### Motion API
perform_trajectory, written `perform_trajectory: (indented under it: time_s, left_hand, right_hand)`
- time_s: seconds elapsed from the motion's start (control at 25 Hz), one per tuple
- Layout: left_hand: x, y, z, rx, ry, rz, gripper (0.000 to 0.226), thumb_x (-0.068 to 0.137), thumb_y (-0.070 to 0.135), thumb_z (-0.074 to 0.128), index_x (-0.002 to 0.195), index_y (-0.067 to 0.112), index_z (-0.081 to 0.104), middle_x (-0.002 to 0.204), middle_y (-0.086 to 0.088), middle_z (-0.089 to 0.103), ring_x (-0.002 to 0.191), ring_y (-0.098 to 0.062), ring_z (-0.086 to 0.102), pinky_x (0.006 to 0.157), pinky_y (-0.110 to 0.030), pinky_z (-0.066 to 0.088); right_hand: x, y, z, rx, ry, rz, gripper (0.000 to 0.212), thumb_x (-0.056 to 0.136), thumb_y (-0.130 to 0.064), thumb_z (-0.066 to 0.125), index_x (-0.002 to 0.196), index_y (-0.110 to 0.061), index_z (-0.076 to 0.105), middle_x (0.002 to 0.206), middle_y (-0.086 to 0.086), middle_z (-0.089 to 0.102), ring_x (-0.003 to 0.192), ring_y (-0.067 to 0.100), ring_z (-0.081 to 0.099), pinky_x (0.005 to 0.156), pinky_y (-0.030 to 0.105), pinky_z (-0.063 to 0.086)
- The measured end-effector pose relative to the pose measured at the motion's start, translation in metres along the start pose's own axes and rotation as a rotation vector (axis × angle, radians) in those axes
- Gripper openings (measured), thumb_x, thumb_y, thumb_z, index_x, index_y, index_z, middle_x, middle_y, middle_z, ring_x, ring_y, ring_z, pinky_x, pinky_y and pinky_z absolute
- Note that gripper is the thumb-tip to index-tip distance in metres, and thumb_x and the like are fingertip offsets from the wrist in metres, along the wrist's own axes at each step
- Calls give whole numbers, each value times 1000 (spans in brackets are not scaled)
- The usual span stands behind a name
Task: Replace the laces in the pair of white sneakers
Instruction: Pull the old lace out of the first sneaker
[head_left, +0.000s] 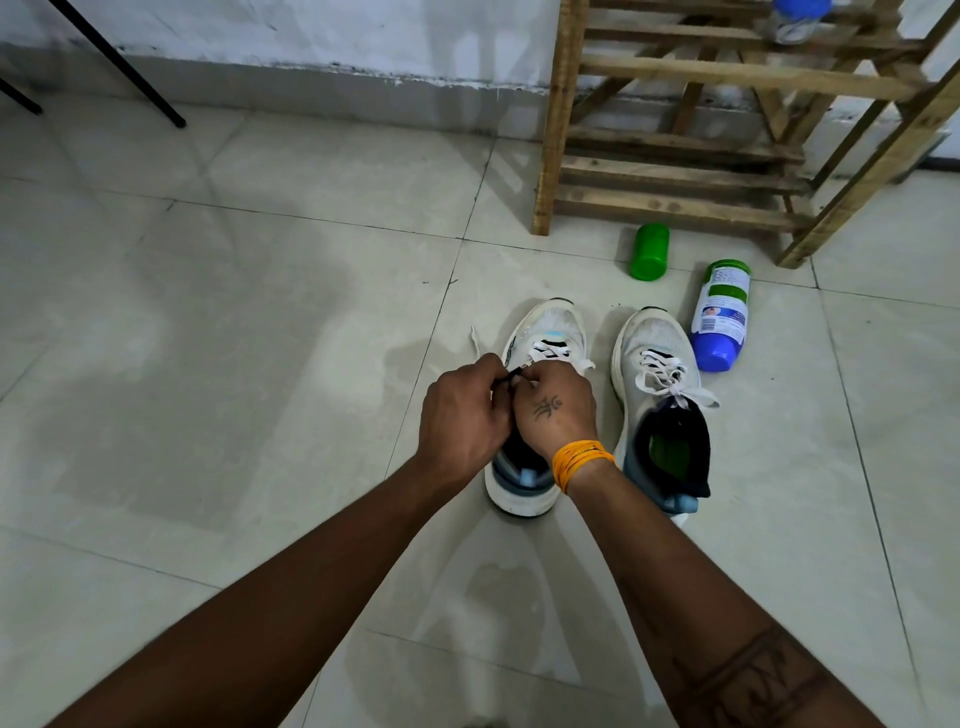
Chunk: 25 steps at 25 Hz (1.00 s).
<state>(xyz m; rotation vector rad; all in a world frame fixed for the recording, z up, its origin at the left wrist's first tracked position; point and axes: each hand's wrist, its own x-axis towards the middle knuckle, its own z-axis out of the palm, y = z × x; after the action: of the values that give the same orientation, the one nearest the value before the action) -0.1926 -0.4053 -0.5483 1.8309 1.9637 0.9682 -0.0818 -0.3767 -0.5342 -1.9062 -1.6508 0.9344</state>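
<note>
Pale floor tiles (260, 312) held both sneakers, toes pointing away from you. Your left hand (465, 410) and right hand (556, 405) met over the left sneaker (545, 332), both pinching its lace (550, 351).

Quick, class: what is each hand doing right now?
Left hand: fingers curled, pinching the lace over the left sneaker.
Right hand: fingers curled, pinching the same lace.
</note>
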Motion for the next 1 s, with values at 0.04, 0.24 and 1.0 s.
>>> perform_trajectory:
  time_s: [0.04,0.24,1.0]
  left_hand:
    - [-1,-1,0,-4,8,-17,19,89,30,54,87,15,66,79,-2,73,70,-30,67,62,-45,52]
    - [-2,1,-2,13,9,-55,21,88,31,53,83,14,65,68,-2,68,64,-29,64,60,-43,51]
    - [18,-8,-12,-566,-246,-460,8,95,6,68,90,5,73,71,-5,72,57,-24,70,58,-35,60]
  right_hand:
    - [0,2,0,29,-15,3,20,94,-22,60,87,-13,76,82,8,71,89,31,65,67,29,37]
    - [-1,7,-1,267,9,66,14,87,-23,70,79,-17,80,74,-1,74,78,20,69,75,35,55]
    - [0,23,-8,206,-61,-89,13,88,-35,64,84,-25,72,78,0,75,73,20,75,71,46,63]
